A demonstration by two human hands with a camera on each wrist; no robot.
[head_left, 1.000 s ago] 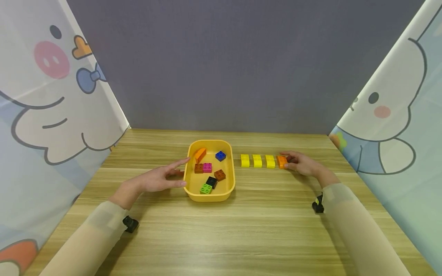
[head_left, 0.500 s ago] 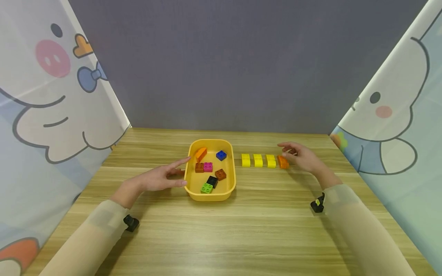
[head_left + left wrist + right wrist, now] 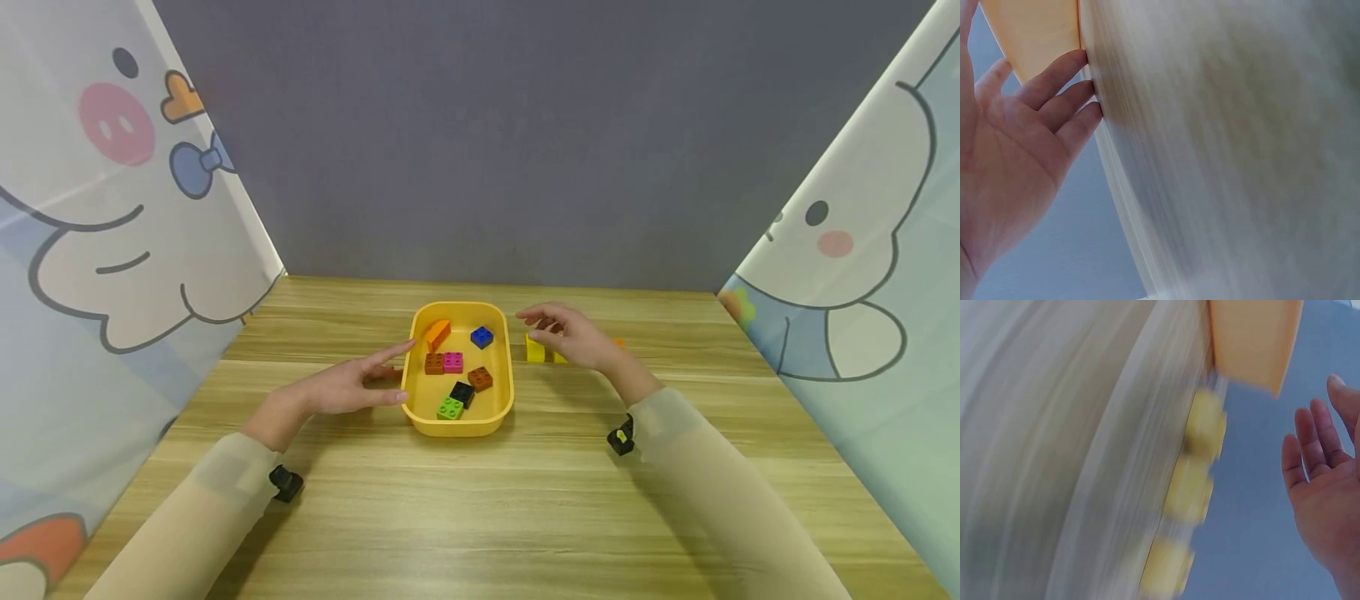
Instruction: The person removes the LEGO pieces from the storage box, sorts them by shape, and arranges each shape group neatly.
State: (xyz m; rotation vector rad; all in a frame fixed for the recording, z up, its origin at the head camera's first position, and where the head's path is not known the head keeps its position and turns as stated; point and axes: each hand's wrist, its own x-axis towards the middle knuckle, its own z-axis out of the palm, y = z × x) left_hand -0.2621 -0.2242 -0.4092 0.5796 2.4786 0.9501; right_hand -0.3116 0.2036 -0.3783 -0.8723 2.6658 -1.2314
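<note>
A yellow tray (image 3: 457, 428) holds several toy building bricks: orange (image 3: 438, 335), blue (image 3: 482, 337), pink (image 3: 453, 362), black (image 3: 462, 393), lime green (image 3: 450, 408) and two brown ones. My left hand (image 3: 337, 388) rests at the tray's left rim, thumb and fingers extended. My right hand (image 3: 576, 335) hovers over a row of yellow bricks (image 3: 535, 351), its fingers loosely bent around nothing. It partly hides them in the head view; three yellow bricks (image 3: 1188, 490) show blurred in the right wrist view. An orange brick (image 3: 619, 342) at the row's right end is mostly hidden.
The wooden table (image 3: 480, 508) ends at a grey panel (image 3: 480, 142) behind. Cartoon-printed cloth walls (image 3: 112, 250) stand on both sides. The row of bricks lies just right of the tray.
My right hand has let go of the orange brick at the row's right end and moved left above the yellow bricks, towards the tray. My left hand stays by the tray.
</note>
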